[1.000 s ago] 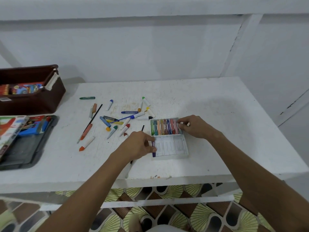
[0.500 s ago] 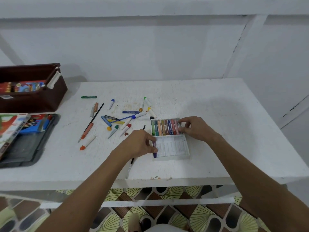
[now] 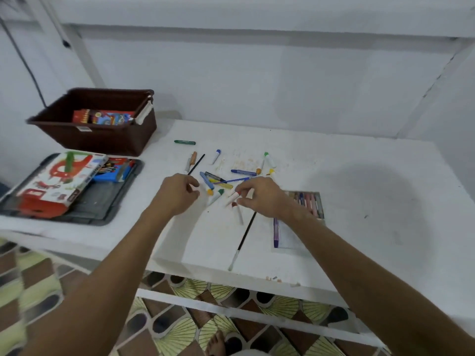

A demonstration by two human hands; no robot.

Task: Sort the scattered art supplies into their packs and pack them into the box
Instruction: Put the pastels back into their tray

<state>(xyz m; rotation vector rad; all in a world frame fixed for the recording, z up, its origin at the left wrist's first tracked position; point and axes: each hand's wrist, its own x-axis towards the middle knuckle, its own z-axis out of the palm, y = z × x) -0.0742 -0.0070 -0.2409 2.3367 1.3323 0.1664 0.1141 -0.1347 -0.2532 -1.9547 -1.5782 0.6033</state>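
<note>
Head view: both hands over the scattered crayons on the white worktop (image 3: 359,176). Right hand (image 3: 259,196) pinches a red-tipped crayon (image 3: 232,197) between thumb and forefinger, long axis slanting up-right; it is the nearer hand to the open crayon pack (image 3: 309,202), which lies just right of it, behind the wrist. Left hand (image 3: 177,192) is curled, fingertips pressed on something small and pale, cannot tell what. Brown box (image 3: 92,134) sits well apart, far left.

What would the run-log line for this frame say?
stage: gathering loose crayons | left hand: pinching small white piece | right hand: over scattered crayons | clear plastic crayon case: open on table | brown plastic box: far left
</note>
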